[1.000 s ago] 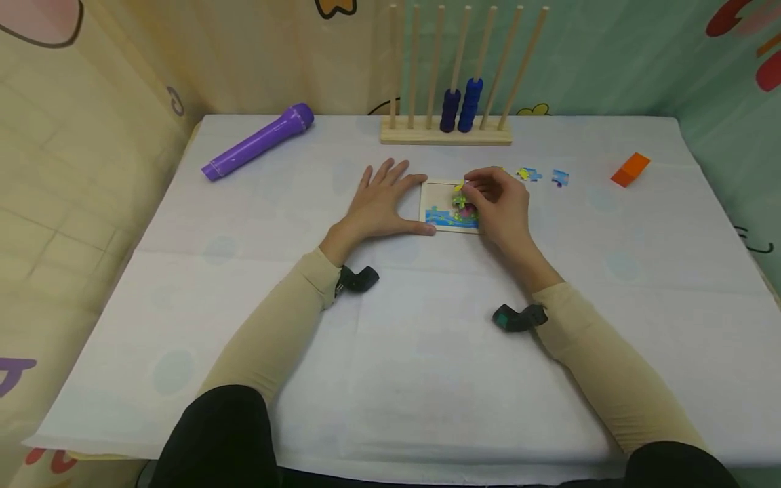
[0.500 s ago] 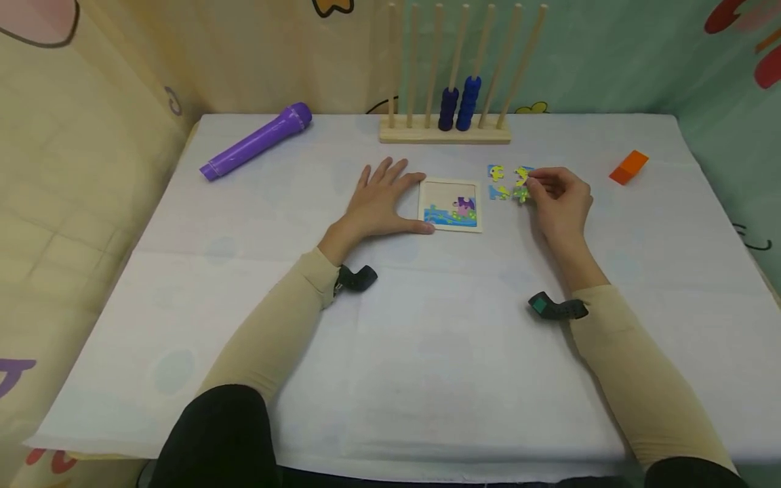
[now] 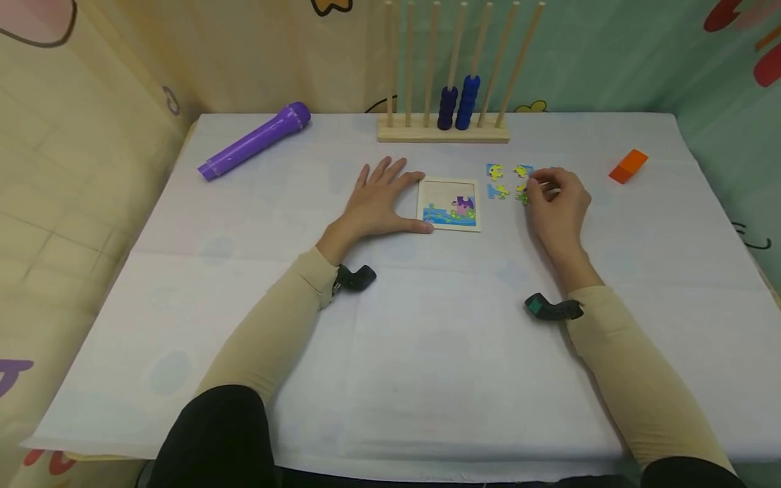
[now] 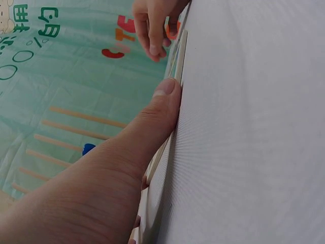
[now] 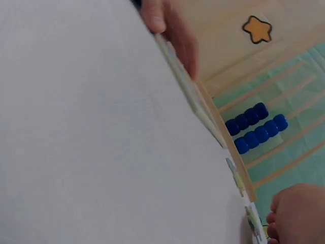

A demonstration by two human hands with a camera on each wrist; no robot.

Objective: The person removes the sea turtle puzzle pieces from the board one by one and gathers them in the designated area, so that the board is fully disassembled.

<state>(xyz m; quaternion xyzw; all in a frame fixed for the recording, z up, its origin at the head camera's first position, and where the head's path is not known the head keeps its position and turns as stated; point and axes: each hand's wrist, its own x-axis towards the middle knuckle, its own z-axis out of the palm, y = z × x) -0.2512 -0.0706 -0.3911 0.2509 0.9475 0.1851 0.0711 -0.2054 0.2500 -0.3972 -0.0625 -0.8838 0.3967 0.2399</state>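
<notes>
Head view high, wrist views low, tilted

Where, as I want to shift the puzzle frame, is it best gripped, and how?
Probably pinch the puzzle frame at its near right corner, coming from the near right: its border is bare there, while the left hand spans the left side and loose pieces lie to the right of its far half.

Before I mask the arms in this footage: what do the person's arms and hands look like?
Both beige sleeves meet black fabric nearer the body. Each cuff carries a small, bent black device; the right one shows a green patch. The left hand and right hand are gloveless.
</notes>
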